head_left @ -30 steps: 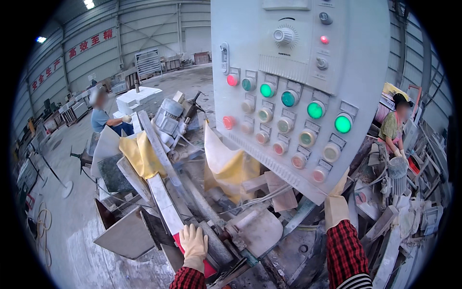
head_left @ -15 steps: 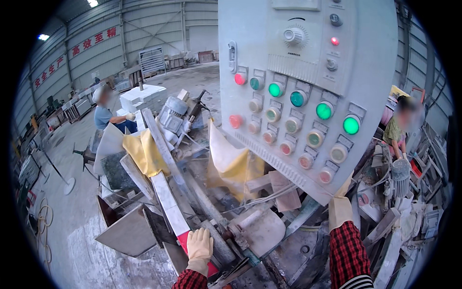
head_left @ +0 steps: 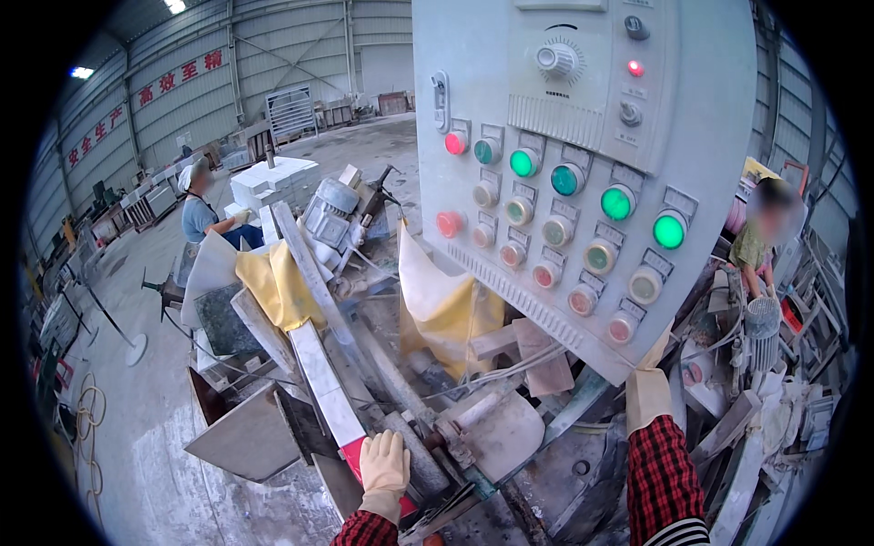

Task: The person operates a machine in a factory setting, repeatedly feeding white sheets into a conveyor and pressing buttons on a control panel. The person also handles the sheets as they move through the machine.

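Observation:
My left hand (head_left: 384,466), in a cream glove, lies with its fingers stretched out over the red part (head_left: 352,455) at the near end of a long, narrow rail. A white marble-like strip (head_left: 326,387) runs along that rail, away from the hand and under a yellow cloth flap (head_left: 280,287). At the lower right corner of the grey control panel (head_left: 473,218) is my right hand (head_left: 647,391), gloved too. Its fingers go out of sight behind the panel's edge, so what they touch is hidden. Several panel buttons glow green, and a small lamp is red.
A motor (head_left: 330,211) sits beyond the rail. Stone slabs (head_left: 246,437) lean at its left, and a hose (head_left: 88,419) lies on the floor. One person (head_left: 205,214) works at the far left; another (head_left: 754,246) is at the right beside a ribbed motor (head_left: 762,332).
The whole scene sits slightly farther right in the picture. My left hand stays on the red part and my right hand stays by the panel's corner.

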### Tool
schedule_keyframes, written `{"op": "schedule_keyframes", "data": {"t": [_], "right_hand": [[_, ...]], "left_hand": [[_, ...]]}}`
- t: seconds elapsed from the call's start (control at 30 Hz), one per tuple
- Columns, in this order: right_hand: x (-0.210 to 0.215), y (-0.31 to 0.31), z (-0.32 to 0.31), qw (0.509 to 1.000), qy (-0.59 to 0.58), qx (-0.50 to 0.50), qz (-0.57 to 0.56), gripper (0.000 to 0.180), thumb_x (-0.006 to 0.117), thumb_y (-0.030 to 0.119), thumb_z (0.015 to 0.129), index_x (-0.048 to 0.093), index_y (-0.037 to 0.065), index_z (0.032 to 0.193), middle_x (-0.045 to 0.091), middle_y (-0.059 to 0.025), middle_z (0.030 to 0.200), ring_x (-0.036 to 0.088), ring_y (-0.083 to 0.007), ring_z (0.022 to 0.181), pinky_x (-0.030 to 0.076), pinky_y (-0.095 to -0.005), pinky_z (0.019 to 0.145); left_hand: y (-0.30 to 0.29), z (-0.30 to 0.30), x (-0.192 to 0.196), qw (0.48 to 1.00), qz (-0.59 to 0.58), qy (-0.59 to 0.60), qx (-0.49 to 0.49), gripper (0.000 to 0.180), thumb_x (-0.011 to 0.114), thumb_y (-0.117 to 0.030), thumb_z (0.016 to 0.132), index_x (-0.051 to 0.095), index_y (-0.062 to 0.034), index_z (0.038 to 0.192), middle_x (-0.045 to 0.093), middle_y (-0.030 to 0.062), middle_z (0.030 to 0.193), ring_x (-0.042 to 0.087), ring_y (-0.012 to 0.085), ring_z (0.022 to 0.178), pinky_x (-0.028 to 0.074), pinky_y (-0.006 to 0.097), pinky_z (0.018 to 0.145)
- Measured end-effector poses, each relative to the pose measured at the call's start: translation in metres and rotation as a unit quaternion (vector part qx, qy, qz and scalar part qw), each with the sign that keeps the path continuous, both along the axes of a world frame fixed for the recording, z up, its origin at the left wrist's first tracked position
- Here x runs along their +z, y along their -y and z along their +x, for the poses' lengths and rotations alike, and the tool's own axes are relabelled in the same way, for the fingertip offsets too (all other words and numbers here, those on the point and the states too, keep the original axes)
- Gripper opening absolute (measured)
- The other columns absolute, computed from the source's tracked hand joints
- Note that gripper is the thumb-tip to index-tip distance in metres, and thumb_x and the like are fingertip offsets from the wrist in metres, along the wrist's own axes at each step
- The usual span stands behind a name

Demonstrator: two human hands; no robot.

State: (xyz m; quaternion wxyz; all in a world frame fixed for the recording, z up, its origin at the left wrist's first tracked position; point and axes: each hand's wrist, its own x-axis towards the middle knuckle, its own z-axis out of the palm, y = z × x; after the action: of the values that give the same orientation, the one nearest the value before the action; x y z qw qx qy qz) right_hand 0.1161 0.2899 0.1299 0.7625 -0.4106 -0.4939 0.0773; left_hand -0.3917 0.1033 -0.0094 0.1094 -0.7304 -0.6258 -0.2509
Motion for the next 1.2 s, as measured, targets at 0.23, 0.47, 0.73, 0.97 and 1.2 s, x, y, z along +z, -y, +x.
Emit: {"op": "schedule_keyframes", "data": {"t": [0.23,0.47,0.73,0.97,1.2], "right_hand": [[0.015,0.009,-0.022,0.997,0.069,-0.037,0.004,0.066,0.069,0.011,0.093,0.037,-0.002,0.149,0.051,-0.0179,0.141,0.052,-0.0257,0.128,0.040,-0.0372,0.110],[0.013,0.004,-0.011,1.000,-0.020,0.019,-0.002,0.062,0.066,0.012,0.095,0.037,-0.002,0.149,0.050,-0.0168,0.142,0.052,-0.0248,0.128,0.041,-0.0365,0.109],[0.017,0.005,-0.017,0.995,-0.016,0.094,0.024,0.051,0.057,0.013,0.101,0.038,0.002,0.147,0.052,-0.0125,0.137,0.055,-0.0215,0.123,0.048,-0.0356,0.102],[0.021,0.006,-0.018,0.992,-0.093,0.088,0.001,0.063,0.064,0.009,0.096,0.035,-0.002,0.150,0.047,-0.0172,0.145,0.050,-0.0248,0.131,0.040,-0.0368,0.111],[0.018,0.005,-0.015,0.990,-0.102,0.091,0.016,0.062,0.065,0.010,0.096,0.036,-0.002,0.149,0.050,-0.0165,0.143,0.051,-0.0242,0.129,0.041,-0.0368,0.110]], "left_hand": [[0.007,-0.001,-0.004,1.000,-0.008,0.008,-0.005,0.041,0.067,-0.023,0.085,0.060,-0.0037,0.121,0.061,0.0144,0.123,0.056,0.0327,0.118,0.040,0.050,0.103],[0.009,0.006,0.000,1.000,0.011,0.000,-0.015,0.040,0.068,-0.023,0.082,0.061,-0.0020,0.115,0.060,0.0135,0.115,0.056,0.0315,0.111,0.042,0.047,0.096],[0.018,0.010,0.003,1.000,-0.013,0.018,-0.012,0.042,0.069,-0.022,0.080,0.060,-0.0033,0.117,0.059,0.0138,0.118,0.055,0.0328,0.113,0.041,0.048,0.098],[0.019,0.012,0.001,0.999,0.038,0.003,-0.021,0.040,0.069,-0.021,0.079,0.060,-0.0012,0.113,0.060,0.0154,0.113,0.057,0.0318,0.104,0.042,0.045,0.091],[0.024,0.016,0.001,0.999,0.026,0.017,-0.026,0.044,0.069,-0.021,0.077,0.060,-0.0023,0.116,0.060,0.0146,0.117,0.056,0.0325,0.108,0.042,0.048,0.094]]}}
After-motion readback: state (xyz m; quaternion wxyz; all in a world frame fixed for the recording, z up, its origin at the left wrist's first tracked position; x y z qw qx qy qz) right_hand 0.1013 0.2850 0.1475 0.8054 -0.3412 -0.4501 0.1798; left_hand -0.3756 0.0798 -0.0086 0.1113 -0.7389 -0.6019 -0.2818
